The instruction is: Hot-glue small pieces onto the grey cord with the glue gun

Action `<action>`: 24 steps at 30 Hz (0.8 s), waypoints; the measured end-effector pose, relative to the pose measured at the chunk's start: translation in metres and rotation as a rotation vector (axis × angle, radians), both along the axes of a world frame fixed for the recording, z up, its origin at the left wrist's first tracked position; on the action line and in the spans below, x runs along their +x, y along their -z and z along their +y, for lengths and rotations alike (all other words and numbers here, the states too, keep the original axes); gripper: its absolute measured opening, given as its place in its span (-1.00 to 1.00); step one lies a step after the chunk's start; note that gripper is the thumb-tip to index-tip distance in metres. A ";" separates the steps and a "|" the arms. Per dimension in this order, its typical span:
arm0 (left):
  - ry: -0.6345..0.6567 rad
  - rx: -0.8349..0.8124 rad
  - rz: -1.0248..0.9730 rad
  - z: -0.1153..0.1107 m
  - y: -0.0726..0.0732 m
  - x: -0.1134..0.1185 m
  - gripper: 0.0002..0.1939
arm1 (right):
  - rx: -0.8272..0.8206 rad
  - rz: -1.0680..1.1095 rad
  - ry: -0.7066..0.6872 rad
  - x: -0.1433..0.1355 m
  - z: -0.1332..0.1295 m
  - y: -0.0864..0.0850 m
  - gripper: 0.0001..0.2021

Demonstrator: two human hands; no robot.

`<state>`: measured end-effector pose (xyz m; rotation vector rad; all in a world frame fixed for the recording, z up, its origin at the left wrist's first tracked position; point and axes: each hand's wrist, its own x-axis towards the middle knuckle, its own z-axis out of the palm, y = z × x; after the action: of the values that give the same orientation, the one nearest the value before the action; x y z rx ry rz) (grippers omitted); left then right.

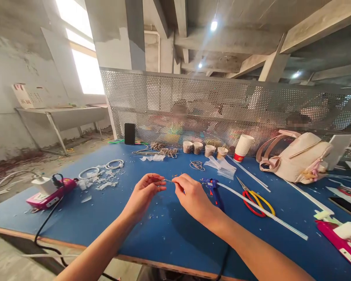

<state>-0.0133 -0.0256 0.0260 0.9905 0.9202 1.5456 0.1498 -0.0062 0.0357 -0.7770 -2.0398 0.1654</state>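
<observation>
My left hand and my right hand face each other above the middle of the blue table. Both are closed in a pinch on a short, thin strand stretched between the fingertips; its exact kind is too small to tell. Just right of my right hand lies a blue glue gun with a long clear glue stick in its back. Beyond it rest scissors with one red and one yellow handle. Bundles of thin cord lie farther back, past my hands.
Several paper cups stand along the perforated metal screen, beside a cup stack. A pink power strip, white cable coils and plastic scraps lie left. Right are a backpack and another power strip.
</observation>
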 end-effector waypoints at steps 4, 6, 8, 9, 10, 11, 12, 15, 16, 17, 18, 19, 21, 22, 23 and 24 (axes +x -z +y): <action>-0.082 -0.042 -0.011 -0.001 0.004 -0.011 -0.80 | -0.697 0.354 -0.082 -0.011 0.002 0.005 -0.90; -0.101 -0.073 0.007 -0.001 0.008 -0.015 -0.81 | -0.848 0.410 -0.090 -0.013 0.006 0.011 -0.94; -0.113 -0.099 0.026 -0.003 0.013 -0.019 -0.81 | -0.911 0.449 -0.090 -0.015 0.010 0.019 -0.89; -0.120 -0.108 0.032 -0.004 0.015 -0.020 -0.81 | -0.939 0.479 -0.090 -0.015 0.011 0.023 -0.86; -0.129 -0.114 0.035 -0.006 0.017 -0.021 -0.81 | -0.961 0.507 -0.089 -0.015 0.012 0.026 -0.84; -0.138 -0.118 0.039 -0.007 0.018 -0.021 -0.81 | -0.977 0.534 -0.089 -0.016 0.013 0.029 -0.83; -0.144 -0.123 0.046 -0.009 0.019 -0.020 -0.81 | -0.988 0.559 -0.087 -0.016 0.014 0.031 -0.82; -0.109 -0.141 0.073 -0.012 0.022 -0.014 -0.83 | -1.002 0.623 -0.083 -0.018 0.013 0.034 -0.80; -0.076 -0.152 0.081 -0.011 0.023 -0.009 -0.84 | -1.000 0.642 -0.082 -0.019 0.012 0.035 -0.79; -0.038 -0.163 0.088 -0.010 0.024 -0.005 -0.84 | -0.996 0.660 -0.081 -0.020 0.012 0.035 -0.78; -0.002 -0.175 0.093 -0.009 0.025 0.001 -0.83 | -0.989 0.677 -0.082 -0.021 0.011 0.036 -0.76; 0.026 -0.183 0.094 -0.006 0.025 0.006 -0.82 | -0.981 0.693 -0.083 -0.022 0.011 0.037 -0.75; 0.051 -0.189 0.088 0.000 0.026 0.016 -0.81 | -0.963 0.719 -0.091 -0.024 0.011 0.040 -0.72; 0.057 -0.190 0.084 0.003 0.027 0.021 -0.81 | -0.954 0.730 -0.097 -0.024 0.011 0.041 -0.71; 0.061 -0.191 0.080 0.007 0.027 0.024 -0.80 | -0.945 0.739 -0.103 -0.024 0.012 0.042 -0.71; 0.064 -0.194 0.077 0.010 0.027 0.027 -0.80 | -0.935 0.745 -0.109 -0.023 0.012 0.044 -0.70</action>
<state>0.0142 -0.0159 -0.0010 0.9366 1.0611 1.3452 0.1263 0.0060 -0.0080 -0.9466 -1.2172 1.3242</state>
